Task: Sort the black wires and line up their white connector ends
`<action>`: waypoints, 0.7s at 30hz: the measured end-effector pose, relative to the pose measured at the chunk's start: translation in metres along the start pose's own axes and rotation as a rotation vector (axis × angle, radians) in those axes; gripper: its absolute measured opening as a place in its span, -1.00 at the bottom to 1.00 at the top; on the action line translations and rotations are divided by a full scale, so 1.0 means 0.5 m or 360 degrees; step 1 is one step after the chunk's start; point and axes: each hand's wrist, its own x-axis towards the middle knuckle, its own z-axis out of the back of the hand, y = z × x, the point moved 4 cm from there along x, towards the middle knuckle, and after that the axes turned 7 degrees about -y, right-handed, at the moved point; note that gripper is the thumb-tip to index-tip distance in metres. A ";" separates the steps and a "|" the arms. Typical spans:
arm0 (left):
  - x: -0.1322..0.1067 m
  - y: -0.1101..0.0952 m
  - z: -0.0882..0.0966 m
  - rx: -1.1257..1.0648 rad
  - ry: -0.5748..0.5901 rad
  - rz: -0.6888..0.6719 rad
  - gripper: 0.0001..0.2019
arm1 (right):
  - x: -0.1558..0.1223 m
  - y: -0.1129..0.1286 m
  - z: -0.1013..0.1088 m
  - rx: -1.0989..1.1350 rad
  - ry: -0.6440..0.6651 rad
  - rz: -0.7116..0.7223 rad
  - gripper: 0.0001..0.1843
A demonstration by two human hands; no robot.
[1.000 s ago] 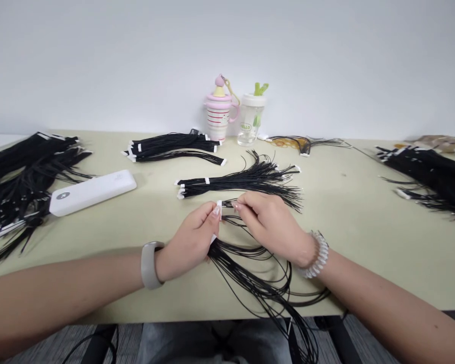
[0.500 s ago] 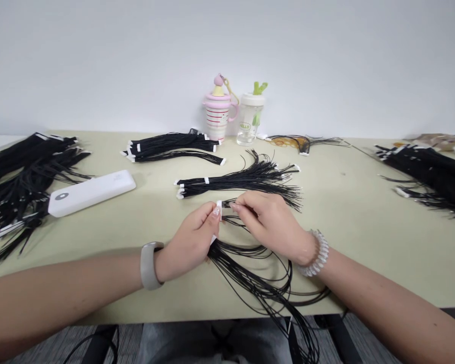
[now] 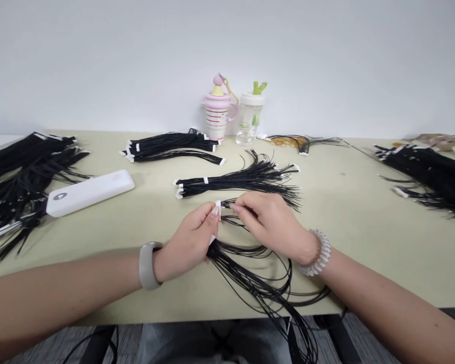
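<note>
As the left hand (image 3: 187,245) grips white connectors (image 3: 218,206), black wires (image 3: 229,257) droop.

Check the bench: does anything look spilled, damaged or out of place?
Nothing looks spilled or damaged. One untidy spot: some black wires trailing from the left hand droop past the front edge of the table, while the bundle behind lies wholly on it.

Wide grey wristband (image 3: 147,266), left; clear coiled bracelet (image 3: 323,255), right; grey trousers (image 3: 170,341); forearms (image 3: 79,285) bare.

Left hand (image 3: 189,245) grips a white piece (image 3: 218,204), probably a connector; right hand (image 3: 272,222) pinches thin black wires (image 3: 226,204) beside it
</note>
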 end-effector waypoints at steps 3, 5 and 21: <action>-0.001 -0.001 0.001 0.0022 -0.0001 -0.0033 -0.65 | 0.001 0.000 -0.003 0.0022 -0.0014 -0.0019 -0.74; -0.001 -0.001 0.000 0.0040 0.0003 -0.0046 -0.65 | -0.001 0.001 -0.007 0.0038 -0.0019 -0.0023 -0.73; 0.002 0.007 0.001 -0.0070 0.0054 0.0122 -0.63 | 0.011 -0.019 -0.002 0.0037 0.0146 0.0042 -0.83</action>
